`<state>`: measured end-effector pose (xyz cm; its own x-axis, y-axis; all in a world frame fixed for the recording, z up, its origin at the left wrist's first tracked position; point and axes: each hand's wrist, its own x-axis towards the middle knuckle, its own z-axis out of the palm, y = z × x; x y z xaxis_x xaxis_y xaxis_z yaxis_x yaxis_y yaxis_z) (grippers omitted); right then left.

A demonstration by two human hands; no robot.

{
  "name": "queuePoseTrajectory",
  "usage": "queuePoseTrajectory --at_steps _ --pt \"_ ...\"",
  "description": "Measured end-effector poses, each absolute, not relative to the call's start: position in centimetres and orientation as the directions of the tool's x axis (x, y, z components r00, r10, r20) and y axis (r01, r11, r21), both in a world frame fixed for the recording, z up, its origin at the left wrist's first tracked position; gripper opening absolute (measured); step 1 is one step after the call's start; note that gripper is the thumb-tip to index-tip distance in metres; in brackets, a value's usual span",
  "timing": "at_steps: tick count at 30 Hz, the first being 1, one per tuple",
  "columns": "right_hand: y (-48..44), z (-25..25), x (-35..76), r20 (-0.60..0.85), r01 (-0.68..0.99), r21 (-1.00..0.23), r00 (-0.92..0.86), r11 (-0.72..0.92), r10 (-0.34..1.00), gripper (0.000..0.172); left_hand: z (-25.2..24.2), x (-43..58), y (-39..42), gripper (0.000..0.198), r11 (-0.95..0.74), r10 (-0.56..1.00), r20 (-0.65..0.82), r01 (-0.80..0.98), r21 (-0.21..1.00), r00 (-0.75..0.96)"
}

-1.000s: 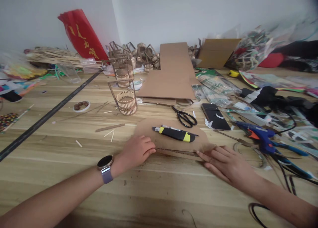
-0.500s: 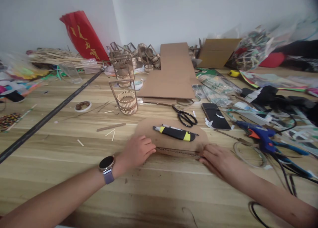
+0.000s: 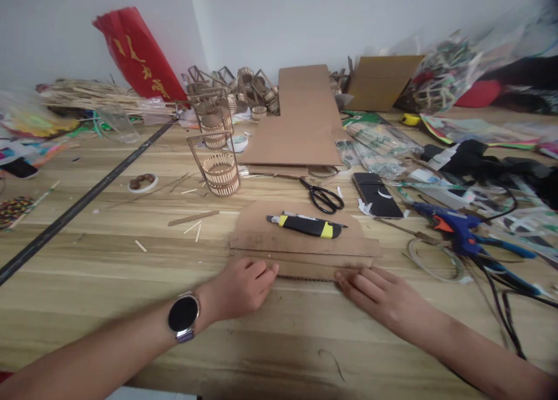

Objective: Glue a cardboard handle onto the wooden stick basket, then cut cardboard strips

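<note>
A creased cardboard strip point(image 3: 309, 268) lies across the near edge of a round-cornered cardboard piece point(image 3: 250, 218). My left hand point(image 3: 246, 288), with a watch on its wrist, is closed, thumb and fingers pinching the strip's near edge at the left. At the strip's right end, my right hand point(image 3: 377, 292) grips that edge with bent fingers. On the round-cornered piece rests a black and yellow utility knife point(image 3: 305, 225), with a thin pen-like tool partly hidden behind it. Black-handled scissors point(image 3: 325, 199) lie just beyond.
Small handled baskets point(image 3: 221, 173) stand at the back left. Large cardboard sheets point(image 3: 296, 138) lie behind the scissors. To the right are a phone point(image 3: 377, 195), a blue glue gun point(image 3: 453, 225) and cables. A dark metal bar point(image 3: 96, 188) crosses the left side.
Both hands have come nearer to me with the strip's near edge. The strip, earlier seen mostly edge-on, now shows its creased face. The view has shifted slightly.
</note>
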<state>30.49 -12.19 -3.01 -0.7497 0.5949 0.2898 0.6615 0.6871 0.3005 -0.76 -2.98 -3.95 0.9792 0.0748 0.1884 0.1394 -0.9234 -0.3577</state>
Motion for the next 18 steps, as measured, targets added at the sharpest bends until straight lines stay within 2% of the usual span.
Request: queuePoseTrajectory --at_steps 4,9,11,14,15,18 --pt "-13.3 -3.5 30.3 0.276 0.678 0.224 -0.733 0.7 0.622 0.036 -4.1 -0.8 -4.5 0.032 -0.925 0.174 0.113 0.202 -0.321 0.978" --pt "-14.6 -4.5 30.4 0.33 0.777 0.077 -0.612 0.625 0.719 0.042 -4.2 -1.1 -5.6 0.037 -0.934 0.276 0.086 0.288 -0.209 0.957" --pt "-14.5 -4.3 30.5 0.328 0.788 -0.024 -0.576 0.616 0.749 0.04 -3.8 -1.0 -5.1 0.033 -0.94 0.286 0.069 0.294 -0.174 0.956" --pt "-13.8 -3.8 30.9 0.277 0.766 -0.238 -0.536 0.597 0.798 0.04 -2.8 -0.1 -3.2 0.018 -0.967 0.24 0.009 0.239 -0.092 0.971" --pt "-13.6 -3.7 31.1 0.257 0.75 -0.315 -0.522 0.581 0.813 0.041 -2.4 0.5 -2.4 0.022 -0.98 0.189 0.002 0.189 -0.057 0.982" --pt "-13.0 -3.6 31.7 0.208 0.685 -0.504 -0.495 0.526 0.844 0.042 -1.8 3.3 -0.4 0.033 -0.997 0.078 0.101 0.08 -0.015 0.992"
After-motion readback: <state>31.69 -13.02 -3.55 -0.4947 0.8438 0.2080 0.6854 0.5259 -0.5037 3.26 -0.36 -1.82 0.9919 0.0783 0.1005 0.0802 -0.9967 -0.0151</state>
